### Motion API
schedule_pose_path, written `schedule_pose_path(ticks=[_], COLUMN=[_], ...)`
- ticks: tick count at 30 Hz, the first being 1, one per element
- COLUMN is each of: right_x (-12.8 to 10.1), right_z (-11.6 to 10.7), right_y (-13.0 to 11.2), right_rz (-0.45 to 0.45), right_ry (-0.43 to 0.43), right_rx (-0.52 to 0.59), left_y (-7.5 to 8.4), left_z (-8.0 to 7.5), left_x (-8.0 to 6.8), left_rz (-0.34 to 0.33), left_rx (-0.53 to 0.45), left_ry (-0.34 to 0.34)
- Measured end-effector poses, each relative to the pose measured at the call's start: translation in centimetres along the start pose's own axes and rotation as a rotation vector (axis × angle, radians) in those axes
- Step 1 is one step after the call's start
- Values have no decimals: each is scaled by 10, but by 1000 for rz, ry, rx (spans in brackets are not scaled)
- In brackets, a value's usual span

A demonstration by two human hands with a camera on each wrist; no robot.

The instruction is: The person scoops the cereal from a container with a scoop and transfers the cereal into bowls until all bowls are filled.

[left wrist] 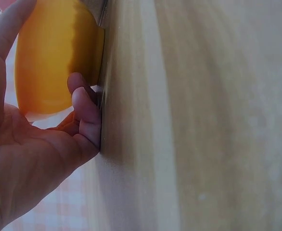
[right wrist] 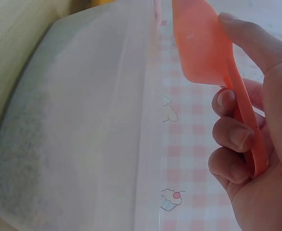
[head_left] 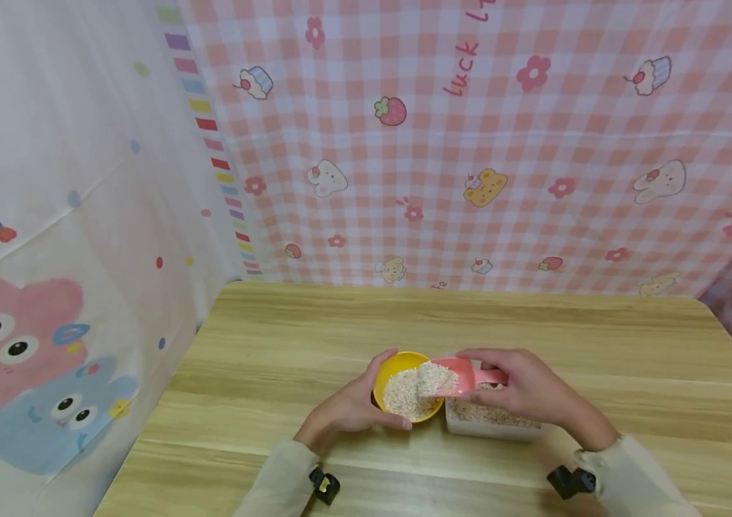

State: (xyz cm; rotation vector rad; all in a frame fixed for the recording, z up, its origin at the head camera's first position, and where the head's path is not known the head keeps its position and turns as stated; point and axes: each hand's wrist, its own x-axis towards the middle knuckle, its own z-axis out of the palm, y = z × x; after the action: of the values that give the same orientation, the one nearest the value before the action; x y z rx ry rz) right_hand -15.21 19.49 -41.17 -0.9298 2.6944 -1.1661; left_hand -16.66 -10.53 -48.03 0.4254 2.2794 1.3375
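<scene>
A yellow bowl (head_left: 398, 362) stands on the wooden table, holding pale oat-like flakes (head_left: 405, 397). My left hand (head_left: 359, 397) holds it from the left side, thumb along the near wall. In the left wrist view, the other fingers (left wrist: 85, 108) curl low by the bowl's base (left wrist: 100, 55). My right hand (head_left: 527, 380) grips the handle of a pink scoop (head_left: 463, 373); its fingers wrap that handle in the right wrist view. Flakes heap in the scoop (right wrist: 203, 45), whose front lip overlaps the bowl's right rim in the head view.
Under my right hand is a translucent rectangular container (head_left: 495, 431) of flakes, close to the bowl's right side. The wooden table (head_left: 263, 359) runs back to a pink checked cloth (head_left: 353, 143). A patterned white cloth (head_left: 114, 215) hangs at left.
</scene>
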Motion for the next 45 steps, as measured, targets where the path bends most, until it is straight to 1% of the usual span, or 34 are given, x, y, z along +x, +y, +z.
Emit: schedule_pose_path(ticks=[14, 21, 28, 33, 39, 45], right_x=[8, 10, 12, 15, 20, 25], right_z=[3, 6, 7, 8, 12, 16], right_y=[-7, -10, -15, -21, -26, -30], right_rz=[-40, -65, -125, -137, -198, -287], right_ry=[4, -10, -9, -27, -23, 17], right_rx=[-246, -298, -357, -414, -465, -514], left_y=[1, 0, 0, -1, -1, 0], left_z=[-1, -2, -1, -1, -2, -2], left_x=[0, 0, 1, 1, 1, 1], left_rz=[-4, 0, -27, -20, -15, -15], left_rx=[17, -10, -18, -14, -22, -66], left_ry=[-8, -13, -13, -13, -22, -34])
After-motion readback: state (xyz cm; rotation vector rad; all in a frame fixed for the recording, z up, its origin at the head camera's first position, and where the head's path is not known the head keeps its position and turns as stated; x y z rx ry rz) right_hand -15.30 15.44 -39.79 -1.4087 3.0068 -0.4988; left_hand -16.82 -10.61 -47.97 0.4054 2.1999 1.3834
